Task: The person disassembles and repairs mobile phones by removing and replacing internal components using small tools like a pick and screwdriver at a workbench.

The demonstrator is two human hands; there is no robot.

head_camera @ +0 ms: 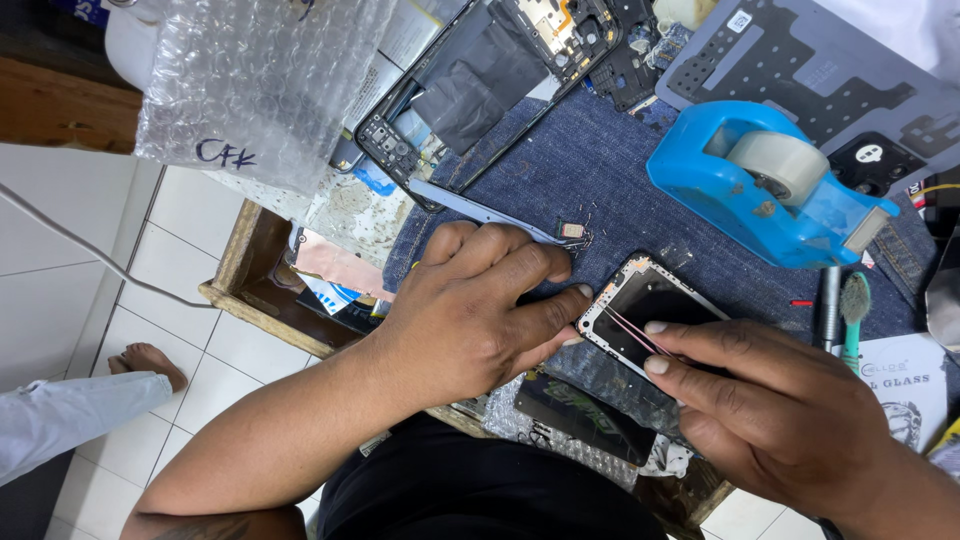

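Pinning the phone [640, 310] to the denim-covered desk [610, 170] with left hand [470, 310] fingers flat, pinching tweezers [640, 333] in right hand [770, 410] over it.

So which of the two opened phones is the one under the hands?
The small phone by the blue tape dispenser, pinned by the left hand and right hand. The larger phone frame lies untouched beyond it.
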